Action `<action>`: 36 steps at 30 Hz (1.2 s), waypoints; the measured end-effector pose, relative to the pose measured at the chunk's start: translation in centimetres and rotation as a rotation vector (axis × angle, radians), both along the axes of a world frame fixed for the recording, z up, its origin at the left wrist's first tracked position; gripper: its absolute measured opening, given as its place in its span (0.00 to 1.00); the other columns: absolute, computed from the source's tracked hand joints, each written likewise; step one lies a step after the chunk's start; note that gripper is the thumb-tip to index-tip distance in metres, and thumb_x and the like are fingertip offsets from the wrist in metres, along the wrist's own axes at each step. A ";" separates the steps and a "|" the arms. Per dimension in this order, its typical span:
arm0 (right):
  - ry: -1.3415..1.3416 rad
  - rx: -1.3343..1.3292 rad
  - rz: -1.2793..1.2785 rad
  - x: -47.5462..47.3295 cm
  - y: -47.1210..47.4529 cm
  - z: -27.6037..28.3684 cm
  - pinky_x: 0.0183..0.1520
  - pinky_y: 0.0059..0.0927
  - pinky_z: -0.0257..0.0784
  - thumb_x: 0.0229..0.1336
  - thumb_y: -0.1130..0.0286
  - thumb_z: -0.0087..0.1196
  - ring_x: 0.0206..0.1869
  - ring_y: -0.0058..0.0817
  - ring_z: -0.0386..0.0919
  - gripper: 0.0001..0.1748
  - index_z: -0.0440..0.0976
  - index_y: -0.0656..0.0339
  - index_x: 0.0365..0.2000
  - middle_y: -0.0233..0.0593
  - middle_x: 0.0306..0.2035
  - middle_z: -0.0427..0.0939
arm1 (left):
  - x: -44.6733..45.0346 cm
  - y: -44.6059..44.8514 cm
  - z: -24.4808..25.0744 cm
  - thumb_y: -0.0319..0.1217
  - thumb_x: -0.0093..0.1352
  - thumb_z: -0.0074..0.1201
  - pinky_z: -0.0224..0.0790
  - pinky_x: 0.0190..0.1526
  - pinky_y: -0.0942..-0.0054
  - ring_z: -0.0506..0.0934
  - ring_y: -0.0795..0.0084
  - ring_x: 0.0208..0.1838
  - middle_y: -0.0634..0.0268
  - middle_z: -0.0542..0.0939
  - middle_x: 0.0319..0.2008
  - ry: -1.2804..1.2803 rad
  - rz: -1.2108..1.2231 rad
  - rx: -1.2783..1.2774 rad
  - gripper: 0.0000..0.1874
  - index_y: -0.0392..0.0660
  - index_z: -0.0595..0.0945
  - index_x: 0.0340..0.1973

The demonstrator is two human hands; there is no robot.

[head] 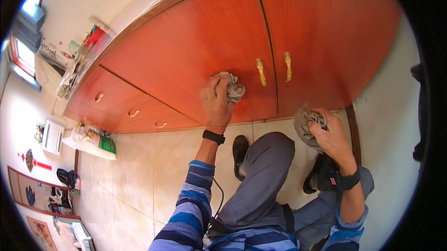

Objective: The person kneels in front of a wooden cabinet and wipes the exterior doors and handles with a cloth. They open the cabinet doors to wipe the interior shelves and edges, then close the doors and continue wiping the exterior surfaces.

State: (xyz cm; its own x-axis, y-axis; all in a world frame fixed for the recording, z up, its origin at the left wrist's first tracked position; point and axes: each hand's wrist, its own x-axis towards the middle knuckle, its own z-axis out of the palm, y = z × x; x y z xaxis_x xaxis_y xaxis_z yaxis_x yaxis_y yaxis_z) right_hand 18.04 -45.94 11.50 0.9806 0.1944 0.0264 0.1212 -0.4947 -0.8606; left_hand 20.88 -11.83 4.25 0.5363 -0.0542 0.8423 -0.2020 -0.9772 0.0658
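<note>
A crumpled grey cloth (234, 88) is bunched in my left hand (217, 99), which presses it against a reddish-brown wooden cabinet door (195, 48). To the right of that hand sits a gold-coloured door handle (261, 72). My right hand (330, 132) grips a second crumpled grey cloth (303, 127), held in front of the lower part of the right cabinet door (324, 41), above the floor. Whether this second cloth touches the door I cannot tell. The right door carries a matching gold-coloured handle (287, 66). Both wrists wear black bands.
Several drawers with curved handles (133, 113) form the cabinet's left part. A white and green sack (94, 143) stands on the tiled floor (136, 174) at its left end. Papers (71, 74) lie on the cabinet top. A white wall (384, 111) bounds the right side. A black cable (220, 195) hangs beside my left arm.
</note>
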 end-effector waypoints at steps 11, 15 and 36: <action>0.030 -0.067 0.063 -0.2 1.0 0.8 0.52 0.42 0.75 0.59 0.61 0.56 0.46 0.52 0.83 0.26 0.78 0.69 0.52 0.64 0.42 0.82 | -3.3 8.8 3.7 0.19 0.60 0.68 0.70 0.55 0.57 0.74 0.50 0.56 0.54 0.78 0.54 -0.173 0.236 -0.255 0.34 0.44 0.77 0.63; -0.008 -0.094 0.056 -0.3 1.0 1.0 0.51 0.45 0.76 0.58 0.60 0.55 0.46 0.56 0.83 0.26 0.78 0.69 0.52 0.65 0.42 0.82 | -4.4 12.7 5.0 0.19 0.63 0.63 0.71 0.55 0.58 0.74 0.51 0.56 0.50 0.76 0.51 -0.233 0.285 -0.299 0.32 0.41 0.76 0.64; -0.023 -0.085 0.102 0.5 0.8 -0.6 0.51 0.45 0.75 0.59 0.61 0.56 0.46 0.55 0.83 0.26 0.78 0.70 0.52 0.64 0.42 0.82 | -5.4 20.6 14.9 0.25 0.66 0.63 0.74 0.52 0.61 0.81 0.53 0.48 0.52 0.84 0.45 -0.316 0.160 -0.403 0.18 0.37 0.81 0.51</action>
